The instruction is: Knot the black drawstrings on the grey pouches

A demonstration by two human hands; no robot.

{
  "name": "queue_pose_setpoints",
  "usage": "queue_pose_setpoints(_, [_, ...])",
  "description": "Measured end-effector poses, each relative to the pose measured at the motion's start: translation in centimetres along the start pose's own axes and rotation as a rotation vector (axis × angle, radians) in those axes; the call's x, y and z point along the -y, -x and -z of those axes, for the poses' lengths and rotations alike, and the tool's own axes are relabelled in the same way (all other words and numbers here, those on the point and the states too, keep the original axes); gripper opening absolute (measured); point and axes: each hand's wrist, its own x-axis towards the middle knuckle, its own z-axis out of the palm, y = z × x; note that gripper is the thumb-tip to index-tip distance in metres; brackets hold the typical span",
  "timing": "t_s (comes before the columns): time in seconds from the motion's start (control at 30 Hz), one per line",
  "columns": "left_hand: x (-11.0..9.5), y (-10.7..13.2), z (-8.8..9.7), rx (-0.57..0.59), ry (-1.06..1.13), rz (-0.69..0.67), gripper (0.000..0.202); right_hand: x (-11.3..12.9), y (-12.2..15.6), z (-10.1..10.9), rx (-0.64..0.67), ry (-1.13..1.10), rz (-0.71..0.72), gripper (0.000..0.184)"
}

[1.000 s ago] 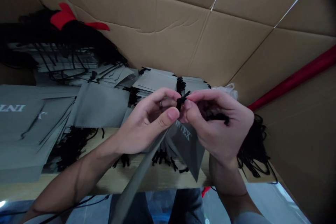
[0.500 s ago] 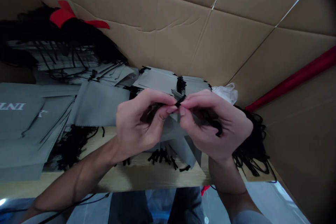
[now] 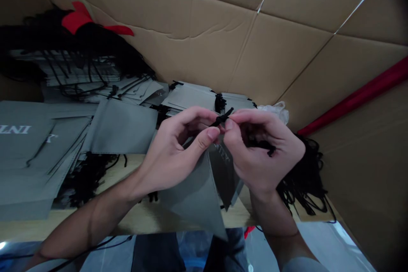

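- The left hand [image 3: 174,157] and right hand [image 3: 264,153] are both curled shut, and their fingertips pinch a short black cord [image 3: 222,117]
- The cord sits between the two hands, with its end poking out past the fingers
- A grey bag [image 3: 194,197] hangs down under the hands
- More grey bags [image 3: 121,127] lie on a wooden table [image 3: 143,216] nearby

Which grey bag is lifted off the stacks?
The grey bag hanging from the black cord in the left hand and right hand; other grey bags lie flat in stacks.
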Motion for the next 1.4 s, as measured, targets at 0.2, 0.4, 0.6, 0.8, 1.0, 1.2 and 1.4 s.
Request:
queue_pose_setpoints(0.2, [-0.3, 0.2, 1.1, -0.021, -0.301, -0.126, 0.014, -1.2, -2.2, 2.8, 0.275, -0.047, 0.068, 0.025])
queue_pose_setpoints(0.4, [-0.6, 0.6, 1.5, 0.102, -0.453, -0.309, 0.01, -2.6, -3.5, 4.2, 0.65, -0.207, 0.185, 0.038])
queue_pose_setpoints(0.6, [-0.6, 0.4, 1.8, 0.131, -0.512, -0.375, 0.013, -3.0, -3.0, 3.5, 0.627, -0.313, 0.136, 0.019])
queue_pose_setpoints(0.8, [-1.4, 0.2, 3.4, 0.169, -0.377, -0.332, 0.019, -2.7, -2.4, 3.0, 0.539, -0.399, 0.028, 0.018])
queue_pose_setpoints(1.0, [-2.5, 0.7, 3.7, 0.069, -0.441, -0.281, 0.015, -1.6, -3.0, 3.6, 0.535, -0.36, -0.005, 0.034])
queue_pose_setpoints(1.2, [-2.5, 0.6, 2.9, 0.096, -0.52, -0.333, 0.008, -1.3, -3.6, 4.4, 0.573, -0.354, -0.105, 0.028])
queue_pose_setpoints(1.4, [-1.3, 0.4, 2.7, 0.085, -0.542, -0.424, 0.005, -0.7, -3.7, 4.3, 0.556, -0.261, -0.099, 0.008])
